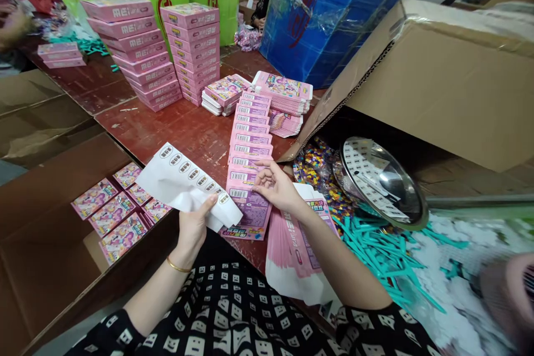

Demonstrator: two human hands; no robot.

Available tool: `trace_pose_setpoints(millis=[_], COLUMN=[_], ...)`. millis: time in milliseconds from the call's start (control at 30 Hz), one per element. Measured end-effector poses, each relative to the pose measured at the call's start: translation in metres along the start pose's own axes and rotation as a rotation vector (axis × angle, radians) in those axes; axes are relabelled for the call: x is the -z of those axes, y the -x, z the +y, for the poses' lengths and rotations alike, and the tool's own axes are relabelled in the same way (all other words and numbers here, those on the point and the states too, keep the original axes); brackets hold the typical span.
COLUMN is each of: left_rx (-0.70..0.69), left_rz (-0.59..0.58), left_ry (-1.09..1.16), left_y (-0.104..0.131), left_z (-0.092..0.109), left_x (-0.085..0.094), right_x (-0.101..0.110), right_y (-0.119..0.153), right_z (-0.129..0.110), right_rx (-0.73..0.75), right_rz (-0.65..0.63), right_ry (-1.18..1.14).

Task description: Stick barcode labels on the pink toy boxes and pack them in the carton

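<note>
My left hand [194, 228] grips a white sticker sheet [167, 178] that carries a row of oval black-printed labels along its upper edge. To its right, my right hand [273, 186] has its fingers bent together over a column of overlapping flat pink cartons [250, 150] with barcodes. Whether a label sits between those fingertips is too small to tell. Below my right forearm, a fanned stack of flat pink cartons [292, 239] lies near the table's front edge. Farther back lie more flat cartons [283, 89] and a short pile of them [227, 89].
Two tall stacks of pink boxes [137, 50] [194, 47] stand behind. An open cardboard box [50, 245] at left holds packed boxes. At right are a tilted carton [450, 78], a metal bowl [411, 194] and turquoise sticks [384, 256]. Another person's hand [14, 25] shows far left.
</note>
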State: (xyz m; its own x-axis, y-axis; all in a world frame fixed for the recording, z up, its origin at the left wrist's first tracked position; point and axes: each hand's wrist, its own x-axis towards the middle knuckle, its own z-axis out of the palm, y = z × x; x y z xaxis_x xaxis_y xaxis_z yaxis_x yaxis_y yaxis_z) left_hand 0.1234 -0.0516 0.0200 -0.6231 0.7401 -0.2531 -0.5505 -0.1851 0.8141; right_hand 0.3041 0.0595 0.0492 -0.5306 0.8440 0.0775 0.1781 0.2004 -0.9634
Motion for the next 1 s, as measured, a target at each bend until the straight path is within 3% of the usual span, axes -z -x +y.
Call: trace_pose_setpoints(millis=[100,200,333,633,733,833,933,1000], left_rx=[0.011,0.014,0.034,0.039,0.062,0.078,0.092,0.108], left_rz=[-0.007,-0.011,-0.035,-0.053,-0.049,-0.053,-0.051,-0.052], left_ry=[-0.014,-0.018,-0.023,-0.013,-0.003,0.005,0.001,0.002], left_y=[-0.001,-0.001,-0.003,-0.004,-0.003,0.000,0.003,0.007], left_z=[0.000,-0.001,-0.002,-0.001,-0.001,-0.002,-0.003,-0.002], left_x=[0.000,0.000,0.000,-0.001,-0.002,-0.003,-0.005,-0.007], right_x=[-0.003,0.002,0.016,0.019,0.019,0.018,0.009,-0.004], right_y=[0.000,-0.003,-0.014,-0.042,-0.048,-0.046,-0.026,-0.003], right_z=[0.004,0.005,0.004,0.009,0.017,0.018,0.005,-0.010], right_rx=[0.087,0.225,0.283,0.079,0.080,0.178,0.244,0.182], right_rz=[0.033,0.169,0.316,0.058,0.018,0.142,0.425,0.448], right_ry=[0.160,0.308,0.317,0.254,0.276,0.305,0.235,0.162])
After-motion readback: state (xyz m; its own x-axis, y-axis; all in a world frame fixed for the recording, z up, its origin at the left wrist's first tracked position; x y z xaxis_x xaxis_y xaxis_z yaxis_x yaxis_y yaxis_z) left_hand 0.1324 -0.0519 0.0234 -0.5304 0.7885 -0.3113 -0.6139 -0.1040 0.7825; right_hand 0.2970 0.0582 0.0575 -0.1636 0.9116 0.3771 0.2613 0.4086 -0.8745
